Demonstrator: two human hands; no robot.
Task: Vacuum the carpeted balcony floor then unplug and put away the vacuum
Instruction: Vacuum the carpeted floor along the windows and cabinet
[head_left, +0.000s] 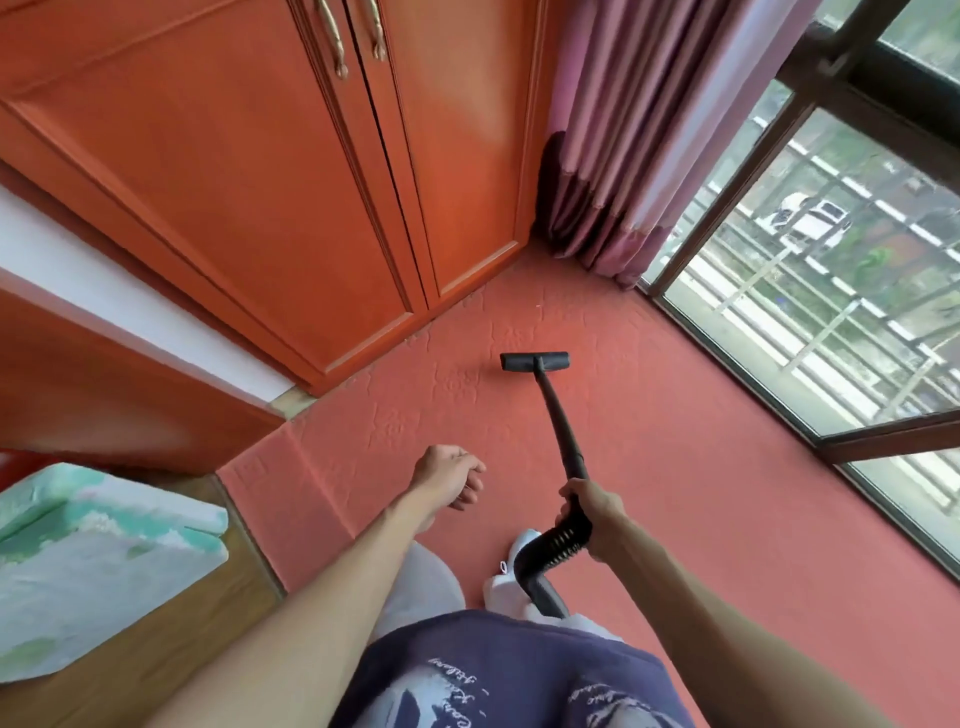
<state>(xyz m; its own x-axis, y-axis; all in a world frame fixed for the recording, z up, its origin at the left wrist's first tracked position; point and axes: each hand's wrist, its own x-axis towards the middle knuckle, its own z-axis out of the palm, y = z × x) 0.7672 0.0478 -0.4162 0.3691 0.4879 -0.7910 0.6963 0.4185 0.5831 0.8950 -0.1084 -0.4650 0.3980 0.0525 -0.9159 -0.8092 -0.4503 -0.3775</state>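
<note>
Embossed red carpet (675, 519), black wand (558, 415)

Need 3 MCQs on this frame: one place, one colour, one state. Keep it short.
1. Where is the vacuum head?
A. on the carpet, near the cabinet corner
B. lifted against the window
C. on the wooden floor

2. What colour is the curtain?
A. green
B. pink-purple
C. white

3. What is the left hand doing?
A. gripping the wand
B. pulling a cabinet door
C. free, holding nothing

Key:
1 A: the head lies flat on the red carpet, short of the cabinet doors.
2 B: the folds in the corner by the window are pink-purple.
3 C: only the right hand grips the wand; the left hangs loose above the carpet.
</note>
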